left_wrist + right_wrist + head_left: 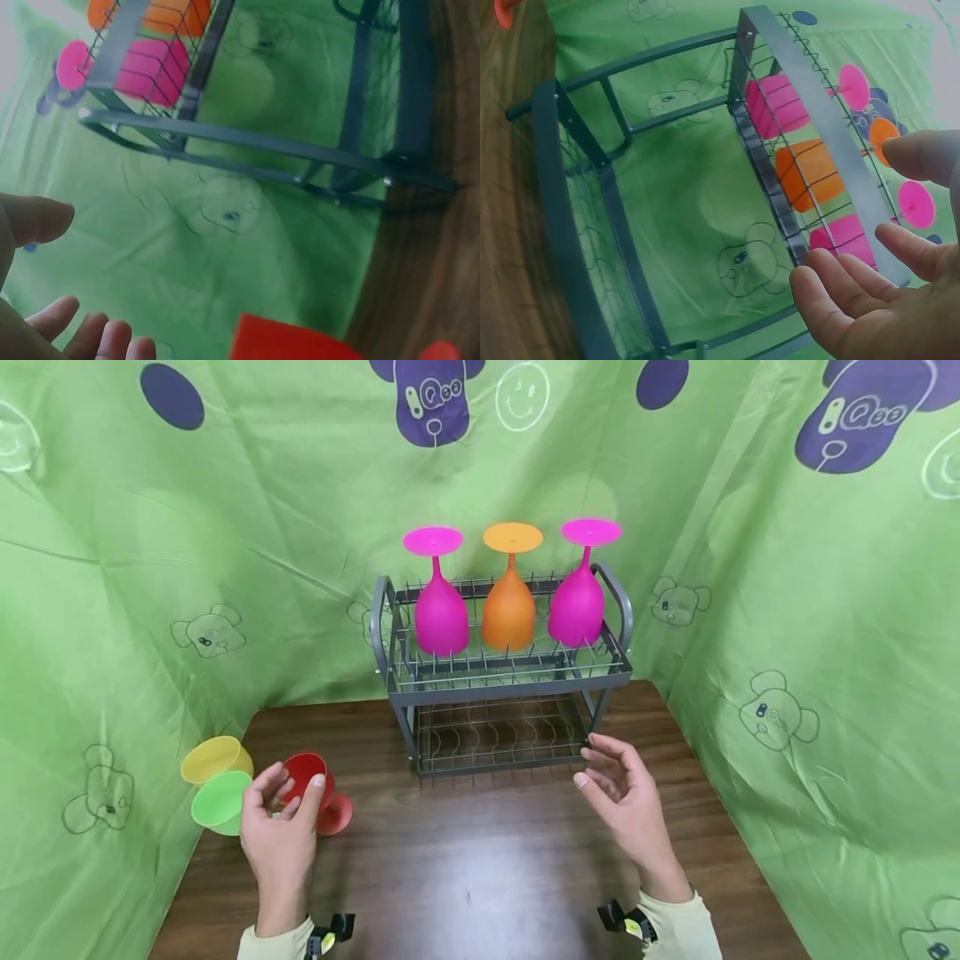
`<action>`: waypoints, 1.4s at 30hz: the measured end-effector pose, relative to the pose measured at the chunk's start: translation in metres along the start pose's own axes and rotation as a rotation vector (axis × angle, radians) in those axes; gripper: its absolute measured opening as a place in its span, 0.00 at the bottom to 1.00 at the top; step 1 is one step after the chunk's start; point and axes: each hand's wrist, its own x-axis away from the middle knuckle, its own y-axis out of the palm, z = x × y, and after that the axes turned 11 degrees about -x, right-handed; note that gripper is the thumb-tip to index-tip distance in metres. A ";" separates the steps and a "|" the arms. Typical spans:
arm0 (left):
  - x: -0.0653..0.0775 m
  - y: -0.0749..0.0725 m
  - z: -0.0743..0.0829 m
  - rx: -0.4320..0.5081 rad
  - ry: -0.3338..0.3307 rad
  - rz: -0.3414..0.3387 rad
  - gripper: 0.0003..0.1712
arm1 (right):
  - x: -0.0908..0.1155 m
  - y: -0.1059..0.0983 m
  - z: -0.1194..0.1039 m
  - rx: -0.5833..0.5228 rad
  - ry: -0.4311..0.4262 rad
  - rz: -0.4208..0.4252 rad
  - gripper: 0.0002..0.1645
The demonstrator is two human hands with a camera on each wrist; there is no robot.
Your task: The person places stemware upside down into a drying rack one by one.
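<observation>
Looks like makeshift recording booth. Green sheeting (300, 485) (printed with cartoon animals (216, 633) and smileys (522, 396)) wraps left, back, right of wood-grain surface (465, 868); wrist-worn gear (633, 928) fits that. Dish rack (510, 691) adds kitchen-like touch. Room behind sheeting hidden, can't tell type.

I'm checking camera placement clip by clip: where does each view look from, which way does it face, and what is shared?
Head: worn on the head, facing forward and down at the rack; left hand, right hand and sleeves show.
Left wrist: worn there, image turned sideways, facing the rack, with a red goblet at the bottom; part of that hand shows at left.
Right wrist: worn there, also sideways, facing the rack; part of that hand shows at lower right.
Both wrist views share the rack, a pink goblet and the orange goblet.
</observation>
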 end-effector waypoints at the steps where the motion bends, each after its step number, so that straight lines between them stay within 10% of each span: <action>1: 0.003 -0.001 -0.005 -0.003 -0.016 0.019 0.34 | 0.003 0.001 0.002 0.000 0.005 -0.003 0.33; 18: 0.010 0.020 -0.088 0.048 -0.223 0.207 0.45 | 0.026 0.026 0.020 -0.061 -0.018 -0.142 0.31; 42: -0.021 0.070 -0.135 0.244 -0.153 0.304 0.49 | 0.038 0.039 0.034 -0.108 -0.049 -0.254 0.23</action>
